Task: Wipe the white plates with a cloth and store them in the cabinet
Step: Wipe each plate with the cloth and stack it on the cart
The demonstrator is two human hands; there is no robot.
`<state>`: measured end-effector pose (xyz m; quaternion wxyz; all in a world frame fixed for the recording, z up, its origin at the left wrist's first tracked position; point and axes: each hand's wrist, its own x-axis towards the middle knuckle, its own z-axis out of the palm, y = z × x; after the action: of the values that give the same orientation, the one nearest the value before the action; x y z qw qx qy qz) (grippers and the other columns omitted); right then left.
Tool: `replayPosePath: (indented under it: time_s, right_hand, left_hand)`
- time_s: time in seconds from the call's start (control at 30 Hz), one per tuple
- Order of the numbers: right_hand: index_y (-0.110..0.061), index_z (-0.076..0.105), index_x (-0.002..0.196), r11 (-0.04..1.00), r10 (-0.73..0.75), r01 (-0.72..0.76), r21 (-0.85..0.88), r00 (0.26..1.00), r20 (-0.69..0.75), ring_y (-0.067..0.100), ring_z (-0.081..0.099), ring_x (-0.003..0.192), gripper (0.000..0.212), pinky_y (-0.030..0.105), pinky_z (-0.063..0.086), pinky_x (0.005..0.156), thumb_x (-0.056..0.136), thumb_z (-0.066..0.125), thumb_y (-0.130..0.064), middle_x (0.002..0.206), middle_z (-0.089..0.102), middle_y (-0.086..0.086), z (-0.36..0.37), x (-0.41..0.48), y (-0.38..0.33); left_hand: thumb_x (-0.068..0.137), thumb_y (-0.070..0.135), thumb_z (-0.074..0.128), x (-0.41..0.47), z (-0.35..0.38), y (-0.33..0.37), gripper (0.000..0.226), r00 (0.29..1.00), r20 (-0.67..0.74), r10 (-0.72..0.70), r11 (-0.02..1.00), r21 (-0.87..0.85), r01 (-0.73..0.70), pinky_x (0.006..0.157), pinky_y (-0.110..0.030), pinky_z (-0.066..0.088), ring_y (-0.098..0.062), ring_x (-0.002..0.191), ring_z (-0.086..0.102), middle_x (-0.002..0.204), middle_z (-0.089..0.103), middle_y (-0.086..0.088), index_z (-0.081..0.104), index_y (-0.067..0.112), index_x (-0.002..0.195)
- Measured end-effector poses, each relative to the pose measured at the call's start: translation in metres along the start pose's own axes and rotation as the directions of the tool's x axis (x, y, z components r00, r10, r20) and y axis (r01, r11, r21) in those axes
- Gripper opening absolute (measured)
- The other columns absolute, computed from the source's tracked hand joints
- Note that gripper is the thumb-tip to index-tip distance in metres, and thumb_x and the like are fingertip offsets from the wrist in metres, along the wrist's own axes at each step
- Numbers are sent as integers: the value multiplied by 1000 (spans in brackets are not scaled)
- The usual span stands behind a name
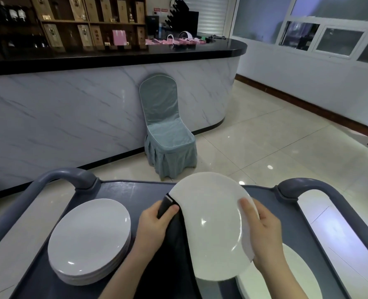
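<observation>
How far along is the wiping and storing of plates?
Nothing is visibly finished. In hand: the left hand and right hand hold one white plate, the left pinching a dark cloth against its rim. Remaining: the stack and another plate on the cart; no cabinet is in view.

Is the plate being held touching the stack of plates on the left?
Apart. The head view shows the left hand, dark cloth and bare cart between the held plate and the stack.
</observation>
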<state>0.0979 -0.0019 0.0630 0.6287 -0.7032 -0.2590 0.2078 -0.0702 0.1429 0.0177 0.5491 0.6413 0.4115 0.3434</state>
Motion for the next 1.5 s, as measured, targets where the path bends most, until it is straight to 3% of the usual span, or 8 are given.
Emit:
replayPosePath:
  time_s: [0.13, 0.4, 0.67, 0.97, 1.13, 1.27, 1.4, 1.5]
  right_hand:
    - [-45, 73, 87, 998, 7, -2, -64, 998, 64, -2, 66, 75, 25, 19, 51, 65, 99, 57, -30, 86, 74, -15, 2, -3, 2]
    - [-27, 74, 87, 902, -92, 284, -326, 863, 496, 4, 65, 82, 19, 13, 45, 71, 98, 58, -27, 85, 73, -13, 10, 3, -12]
    - [-45, 75, 86, 1000, 23, -23, 1, 998, 57, -1, 68, 75, 25, 21, 50, 66, 97, 59, -30, 88, 75, -15, 4, 1, -10]
    - [-27, 77, 97, 960, -54, 168, -223, 896, 442, -4, 67, 91, 18, 8, 44, 74, 98, 59, -25, 96, 74, -21, 16, 1, -6]
    - [-28, 77, 82, 997, -76, 79, -10, 987, 141, 0, 65, 73, 22, 11, 48, 65, 97, 61, -25, 82, 74, -15, 17, 10, -12]
    - [-25, 68, 76, 972, 111, -56, 229, 965, -237, 6, 58, 63, 29, 12, 46, 56, 100, 53, -32, 69, 65, -14, 52, -11, 4]
    - [-36, 64, 102, 977, 139, -118, 180, 984, -108, 5, 67, 91, 11, 27, 52, 73, 99, 54, -33, 96, 70, -16, 50, -13, 14]
    - [-36, 63, 97, 998, 48, -45, -44, 997, 65, 16, 65, 78, 4, 30, 51, 70, 94, 64, -33, 84, 72, -7, 24, 13, 4]
  left_hand:
    - [88, 19, 69, 2, 0, 1, 10, 1000, -1, 15, 995, 98, -15, 69, -24, 51, -4, 71, 62, 77, 74, 6, 69, 16, 79]
    - [79, 25, 79, 20, -7, 27, 16, 895, 425, 134, 909, 307, -281, 65, -20, 42, 0, 66, 54, 70, 67, 3, 68, 14, 76]
    - [89, 18, 68, -10, -6, -1, 14, 999, -44, -9, 1000, -24, 8, 64, -17, 52, -3, 71, 66, 78, 75, 5, 73, 23, 77]
    - [80, 20, 77, 20, -16, 22, 16, 932, 355, 76, 958, 232, -167, 58, -13, 42, 2, 60, 53, 63, 63, 12, 68, 22, 68]
    - [88, 21, 69, 9, -10, 13, 13, 995, -2, -104, 988, -116, 103, 58, -14, 50, -3, 63, 63, 73, 74, 7, 73, 19, 76]
    - [91, 29, 67, -10, 19, 7, 17, 884, -293, -365, 882, -411, 228, 54, -18, 50, -7, 64, 64, 69, 73, 7, 71, 18, 78]
    - [92, 29, 65, -6, 7, 4, 23, 906, -291, -306, 920, -335, 204, 51, -16, 47, -3, 56, 61, 63, 70, 9, 68, 13, 76]
    - [91, 27, 67, 2, -13, 7, 19, 970, -227, -91, 992, -102, 70, 59, -20, 48, -6, 62, 59, 69, 72, 6, 70, 19, 74]
